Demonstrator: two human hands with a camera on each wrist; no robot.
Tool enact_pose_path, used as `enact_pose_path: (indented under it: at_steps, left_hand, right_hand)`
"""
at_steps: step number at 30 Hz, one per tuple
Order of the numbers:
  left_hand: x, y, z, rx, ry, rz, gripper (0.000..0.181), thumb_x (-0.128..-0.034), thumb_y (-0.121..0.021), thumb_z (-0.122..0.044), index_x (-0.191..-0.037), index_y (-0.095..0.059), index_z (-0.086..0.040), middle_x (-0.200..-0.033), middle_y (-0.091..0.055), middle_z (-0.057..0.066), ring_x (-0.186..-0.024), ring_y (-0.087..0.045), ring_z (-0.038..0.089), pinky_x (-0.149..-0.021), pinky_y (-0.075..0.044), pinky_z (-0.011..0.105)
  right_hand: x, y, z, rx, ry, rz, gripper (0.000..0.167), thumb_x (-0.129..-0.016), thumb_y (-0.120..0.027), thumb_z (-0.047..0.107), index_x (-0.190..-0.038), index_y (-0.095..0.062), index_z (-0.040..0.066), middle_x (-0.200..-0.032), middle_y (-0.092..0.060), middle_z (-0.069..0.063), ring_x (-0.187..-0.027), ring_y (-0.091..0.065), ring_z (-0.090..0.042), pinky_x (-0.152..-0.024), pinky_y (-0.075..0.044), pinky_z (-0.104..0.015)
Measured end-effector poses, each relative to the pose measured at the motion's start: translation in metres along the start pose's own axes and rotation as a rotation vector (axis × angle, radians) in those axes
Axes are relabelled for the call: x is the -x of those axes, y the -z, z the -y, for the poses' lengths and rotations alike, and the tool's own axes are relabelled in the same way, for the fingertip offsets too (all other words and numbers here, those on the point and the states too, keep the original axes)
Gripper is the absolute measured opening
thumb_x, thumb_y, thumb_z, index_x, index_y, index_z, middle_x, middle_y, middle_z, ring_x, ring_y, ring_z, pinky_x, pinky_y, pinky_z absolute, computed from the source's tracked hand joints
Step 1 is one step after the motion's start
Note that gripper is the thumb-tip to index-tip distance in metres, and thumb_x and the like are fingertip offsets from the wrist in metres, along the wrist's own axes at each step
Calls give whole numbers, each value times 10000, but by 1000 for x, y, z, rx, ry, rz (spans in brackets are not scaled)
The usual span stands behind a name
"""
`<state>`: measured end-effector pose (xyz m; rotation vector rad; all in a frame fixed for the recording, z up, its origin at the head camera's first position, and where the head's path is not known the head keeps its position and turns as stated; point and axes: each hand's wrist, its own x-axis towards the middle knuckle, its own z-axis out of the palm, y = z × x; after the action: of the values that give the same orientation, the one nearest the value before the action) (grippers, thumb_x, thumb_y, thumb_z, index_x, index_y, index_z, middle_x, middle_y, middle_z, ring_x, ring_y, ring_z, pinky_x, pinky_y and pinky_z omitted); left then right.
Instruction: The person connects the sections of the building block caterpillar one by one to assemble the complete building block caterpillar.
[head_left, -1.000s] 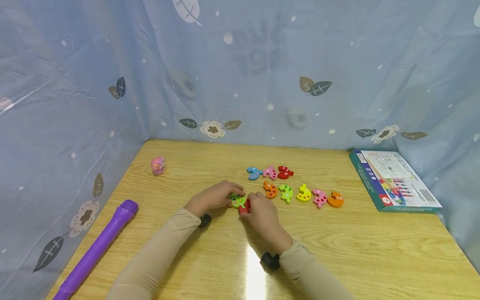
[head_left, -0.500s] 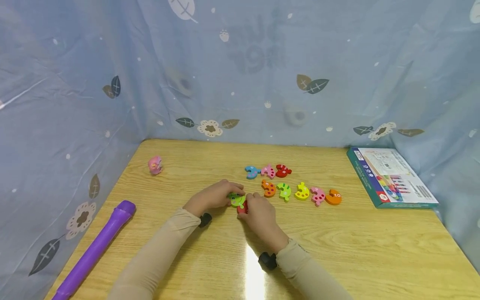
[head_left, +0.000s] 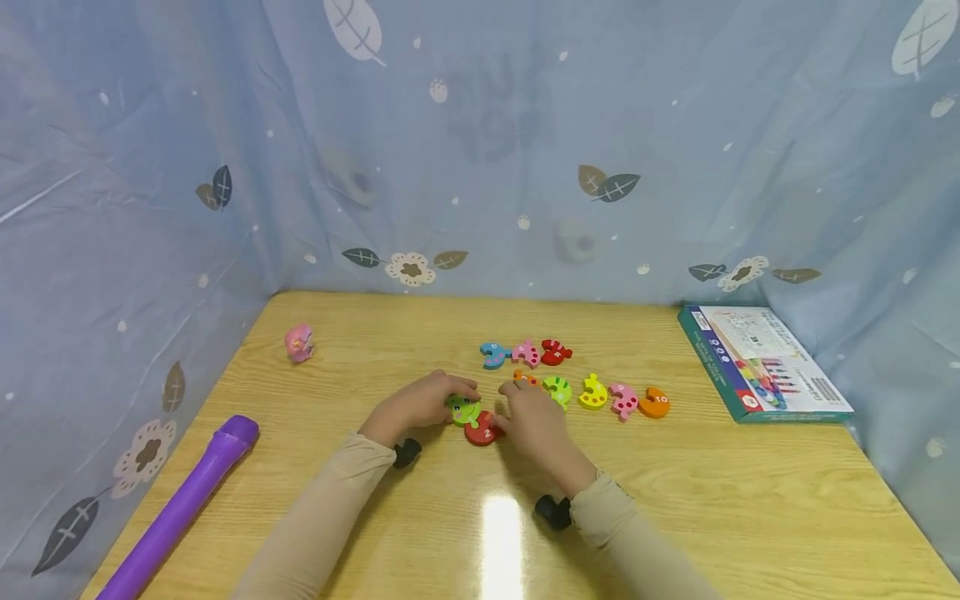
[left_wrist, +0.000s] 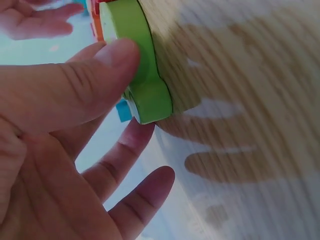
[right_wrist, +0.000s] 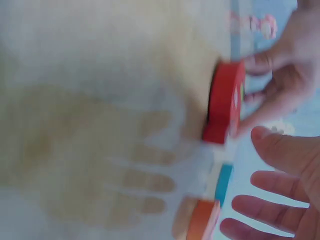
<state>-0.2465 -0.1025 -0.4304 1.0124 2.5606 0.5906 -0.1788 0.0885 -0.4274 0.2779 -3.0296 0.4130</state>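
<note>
My left hand (head_left: 418, 406) pinches a green puzzle piece with a smiling face (head_left: 462, 411), thumb on its near side in the left wrist view. Joined to that piece at its lower right is a red puzzle piece numbered 2 (head_left: 478, 431), lying flat on the table. Just right of the red piece is my right hand (head_left: 537, 427), its fingers spread and loosely bent around nothing. In the right wrist view the right thumb (right_wrist: 282, 150) stands apart from the red piece (right_wrist: 225, 102). An orange piece (head_left: 527, 377) is partly hidden behind the right hand.
Behind lie blue (head_left: 493, 355), pink (head_left: 527, 354) and red (head_left: 555, 352) pieces. Green (head_left: 557, 389), yellow (head_left: 592, 392), pink (head_left: 623, 401) and orange (head_left: 655, 403) pieces line up rightward. A flat box (head_left: 765, 362), purple stick (head_left: 183, 504) and pink toy (head_left: 299, 343) lie farther out.
My right hand has let go of the red piece and moved slightly right. The left hand stays at the green piece. The head view has shifted slightly.
</note>
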Motion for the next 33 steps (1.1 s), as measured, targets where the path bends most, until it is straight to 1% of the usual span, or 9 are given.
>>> enact_pose_path:
  at_steps: [3, 5, 9, 13, 15, 18, 23, 27, 33]
  left_hand:
    - [1, 0, 0, 24, -9, -9, 519, -746, -637, 120, -1181, -647, -165, -1362, -487, -5, -1224, -417, 263, -997, -374, 373]
    - [1, 0, -1, 34, -15, -10, 520, -742, -635, 128, -1180, -647, -153, -1361, -490, 6, -1239, -409, 273, -1017, -354, 389]
    - [0, 1, -4, 31, -4, 5, 534, -745, -622, 136, -1193, -640, -156, -1362, -488, -5, -1279, -374, 271, -1054, -312, 396]
    - [0, 1, -5, 28, 6, 12, 537, -751, -616, 137, -1193, -640, -167, -1361, -488, -16, -1287, -367, 265, -1059, -309, 388]
    - [0, 1, -5, 22, 5, 10, 532, -755, -618, 132, -1189, -642, -173, -1359, -489, -17, -1284, -373, 260, -1059, -310, 386]
    - [0, 2, -4, 19, -3, 7, 528, -751, -621, 132, -1184, -645, -169, -1354, -496, -8, -1272, -387, 262, -1053, -317, 390]
    - [0, 2, -3, 24, 6, 5, 530, -749, -623, 133, -1183, -646, -170, -1352, -497, -12, -1271, -388, 259, -1048, -322, 384]
    - [0, 1, -2, 26, 4, 1, 540, -744, -618, 144, -1180, -648, -173, -1349, -501, -13, -1271, -389, 263, -1048, -322, 390]
    - [1, 1, -2, 28, 2, -2, 547, -743, -610, 153, -1182, -646, -170, -1349, -501, -11, -1257, -400, 260, -1024, -350, 370]
  right_hand:
    - [-6, 7, -13, 4, 7, -11, 385, -797, -724, 250, -1126, -617, 82, -1071, -597, -101, -901, -594, -289, -641, -529, -397]
    - [-10, 12, -22, 11, 16, -11, 392, -786, -731, 199, -1137, -613, 69, -1075, -597, -116, -906, -590, -304, -651, -525, -417]
    - [-17, 14, -41, 3, 33, 18, 462, -766, -749, 175, -1188, -603, 57, -1125, -581, -134, -974, -579, -306, -722, -525, -426]
    - [-20, 14, -50, -27, 67, 65, 494, -759, -759, 186, -1210, -595, 67, -1148, -567, -135, -1018, -560, -313, -780, -511, -439]
    - [-22, 13, -52, -28, 89, 78, 499, -754, -765, 195, -1208, -596, 76, -1151, -574, -135, -1025, -559, -319, -802, -503, -449]
    - [-24, 12, -53, -26, 108, 84, 516, -738, -778, 210, -1205, -597, 86, -1163, -591, -133, -1024, -570, -320, -801, -507, -453]
    - [-26, 9, -51, -22, 113, 87, 527, -734, -780, 224, -1208, -593, 92, -1193, -594, -117, -1050, -567, -311, -807, -501, -461]
    - [-27, 6, -49, -19, 117, 80, 501, -744, -773, 206, -1197, -600, 81, -1159, -603, -114, -1020, -577, -295, -806, -503, -453]
    - [-29, 0, -51, -12, 135, 41, 447, -748, -771, 200, -1151, -619, 79, -1041, -620, -78, -907, -595, -246, -783, -511, -406]
